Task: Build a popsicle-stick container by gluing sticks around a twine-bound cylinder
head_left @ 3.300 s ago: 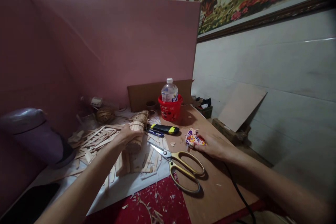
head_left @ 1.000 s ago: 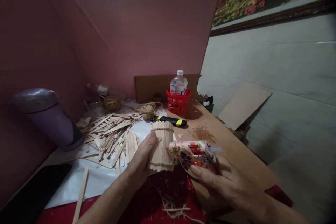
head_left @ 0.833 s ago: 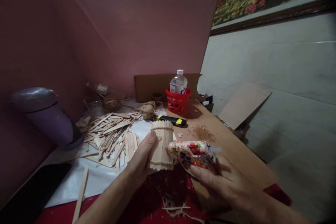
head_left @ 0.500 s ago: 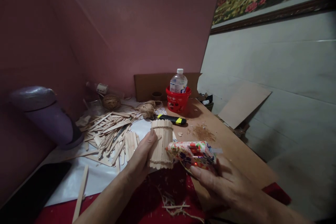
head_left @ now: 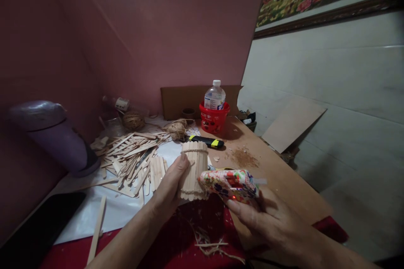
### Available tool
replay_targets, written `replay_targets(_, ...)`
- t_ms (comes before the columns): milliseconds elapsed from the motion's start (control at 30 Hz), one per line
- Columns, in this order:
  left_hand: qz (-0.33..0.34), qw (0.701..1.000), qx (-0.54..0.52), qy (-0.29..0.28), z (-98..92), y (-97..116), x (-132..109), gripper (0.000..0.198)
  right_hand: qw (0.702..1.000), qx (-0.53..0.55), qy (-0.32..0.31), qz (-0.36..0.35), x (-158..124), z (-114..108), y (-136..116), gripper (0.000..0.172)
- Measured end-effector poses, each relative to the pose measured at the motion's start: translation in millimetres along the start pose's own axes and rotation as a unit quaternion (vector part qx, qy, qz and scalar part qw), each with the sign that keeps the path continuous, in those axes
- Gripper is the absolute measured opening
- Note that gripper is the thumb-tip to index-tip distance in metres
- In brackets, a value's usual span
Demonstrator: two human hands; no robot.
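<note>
My left hand [head_left: 172, 178] is closed around the side of a small barrel made of popsicle sticks [head_left: 195, 172], with twine bands near its top and bottom. The thumb presses on its front, beside a small raised piece. In my right hand [head_left: 261, 214] is a flower-patterned hot glue gun [head_left: 232, 183]. A red light glows on it, and a clear glue stick [head_left: 260, 181] juts from its back end. The gun's nozzle is at the barrel's right side; whether it touches cannot be told. My right fingers are partly hidden behind the gun.
Many loose popsicle sticks [head_left: 131, 157] lie left on white paper. Twine balls [head_left: 176, 129], a black-and-yellow utility knife [head_left: 206, 141] and a red bucket [head_left: 214, 117] holding a bottle [head_left: 215, 96] sit behind. A purple tumbler [head_left: 59, 143] and a dark phone-like slab [head_left: 44, 227] are at left.
The barrel and glue gun have shifted very slightly, with the nozzle a little further left against the barrel's side. Both hands keep their holds.
</note>
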State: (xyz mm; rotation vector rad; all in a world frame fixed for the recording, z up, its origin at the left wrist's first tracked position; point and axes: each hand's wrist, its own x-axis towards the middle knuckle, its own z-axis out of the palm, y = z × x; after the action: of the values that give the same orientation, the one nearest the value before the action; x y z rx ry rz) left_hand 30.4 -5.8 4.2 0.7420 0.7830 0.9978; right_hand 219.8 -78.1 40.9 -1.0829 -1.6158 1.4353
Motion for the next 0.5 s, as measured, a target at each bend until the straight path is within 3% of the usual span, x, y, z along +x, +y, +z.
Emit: replay_targets(500, 0.001, 1.0, 0.003, 0.001, -2.5, -1.9, 0.0, 0.05, 1.0, -0.021, 0.009, -0.017, 1.6, 0.4, 1.7, 0.037)
